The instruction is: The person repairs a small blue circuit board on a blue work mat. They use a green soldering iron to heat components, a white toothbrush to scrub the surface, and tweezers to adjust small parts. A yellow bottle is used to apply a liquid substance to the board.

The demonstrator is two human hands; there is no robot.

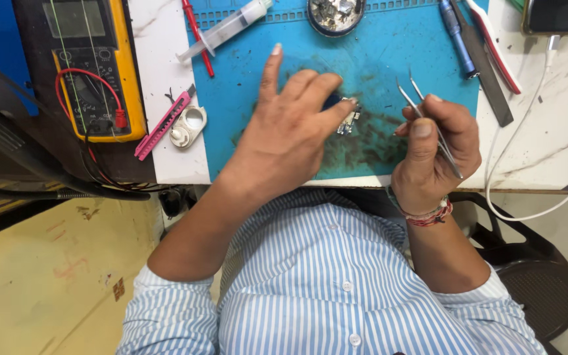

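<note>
Circuit board [348,122], small and partly hidden, lies on the blue work mat [389,52], pinned under the left hand [287,135], whose fingertips press it down at mid-mat. Right hand [436,148] grasps steel tweezers [428,118], tips apart and poised just right of the board. Judged step: steadying the part for fine picking. Next move calls for precise tip placement without shifting the board.

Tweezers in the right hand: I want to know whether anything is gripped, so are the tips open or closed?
Open: the tweezers' two tips stand apart, nothing between them.
</note>
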